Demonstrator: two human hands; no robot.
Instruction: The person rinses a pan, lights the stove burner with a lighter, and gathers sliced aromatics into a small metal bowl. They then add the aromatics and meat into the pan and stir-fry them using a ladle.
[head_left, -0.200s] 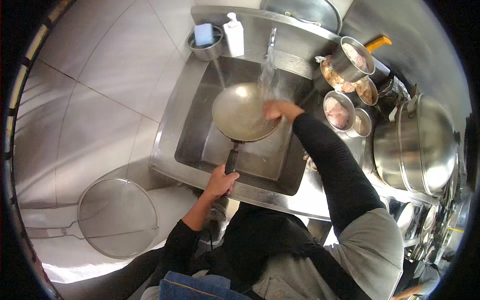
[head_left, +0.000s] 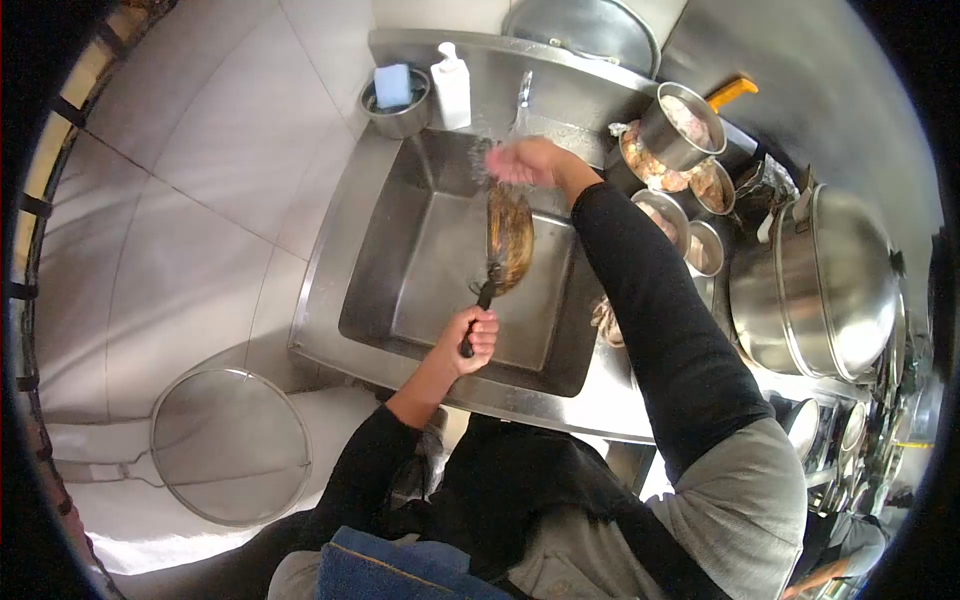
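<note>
A pan is tipped on its side over the steel sink, its browned underside facing right. My left hand is closed around the pan's black handle. My right hand is at the pan's far edge, in splashing water just below the faucet. Its fingers are smeared by motion, and whether they hold anything cannot be made out.
A white pump bottle and a steel pot with a blue sponge stand behind the sink. Pots of food and a large domed steel pot are at right. A round strainer lies at left. Part of another person shows at lower right.
The pan has turned from lying face up to standing on its side. My left hand has risen slightly with the handle, and my right hand has moved up and left toward the faucet.
</note>
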